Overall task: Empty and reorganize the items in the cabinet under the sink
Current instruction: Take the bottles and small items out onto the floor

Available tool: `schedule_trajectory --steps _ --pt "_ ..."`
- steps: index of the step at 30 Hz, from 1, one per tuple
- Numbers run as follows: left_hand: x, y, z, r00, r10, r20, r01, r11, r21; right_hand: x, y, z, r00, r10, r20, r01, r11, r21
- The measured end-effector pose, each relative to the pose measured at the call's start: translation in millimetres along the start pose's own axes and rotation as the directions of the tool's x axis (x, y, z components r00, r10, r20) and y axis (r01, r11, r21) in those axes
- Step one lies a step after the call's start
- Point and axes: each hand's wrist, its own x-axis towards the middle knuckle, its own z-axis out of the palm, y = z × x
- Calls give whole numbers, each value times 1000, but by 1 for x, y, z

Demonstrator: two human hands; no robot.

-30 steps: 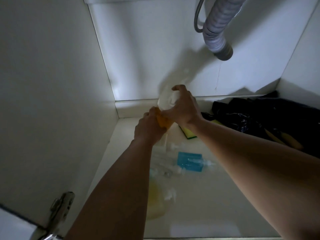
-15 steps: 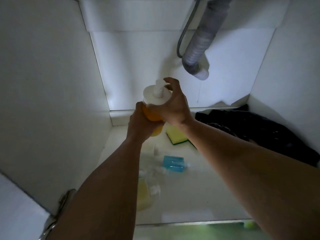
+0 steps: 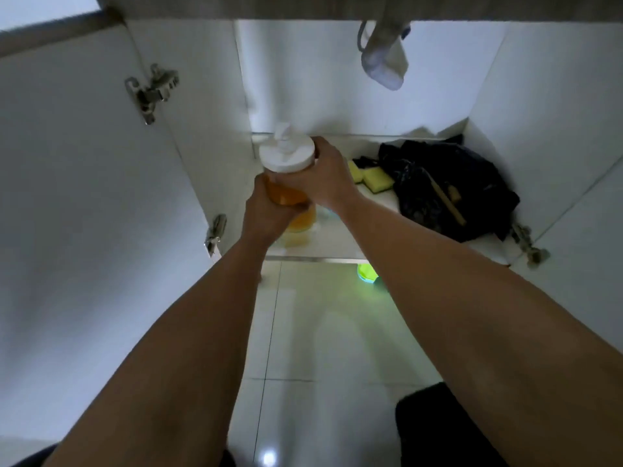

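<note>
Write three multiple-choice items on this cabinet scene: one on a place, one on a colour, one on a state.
1. Where do the sponges lie?
A. On the floor tiles
B. In the cabinet, beside the black bag
C. On top of the bottle

2. What colour is the liquid in the bottle?
A. Orange
B. Blue
C. Clear

3. How is the bottle held?
A. By the left hand alone
B. By the left hand and the right hand
C. By no hand

Answers: 1 B, they sit left of the bag; 2 A, the body shows orange; 3 B, both grip it.
</note>
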Motion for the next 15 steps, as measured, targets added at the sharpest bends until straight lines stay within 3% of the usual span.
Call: schedule_trajectory --steps 8,15 --pt "-93 -101 -10 975 -218 49 213 972 94 -102 58 67 967 206 149 -219 973 75" --pt "-109 -199 7 925 -377 40 370 920 131 -128 146 134 914 292 283 -318 947 51"
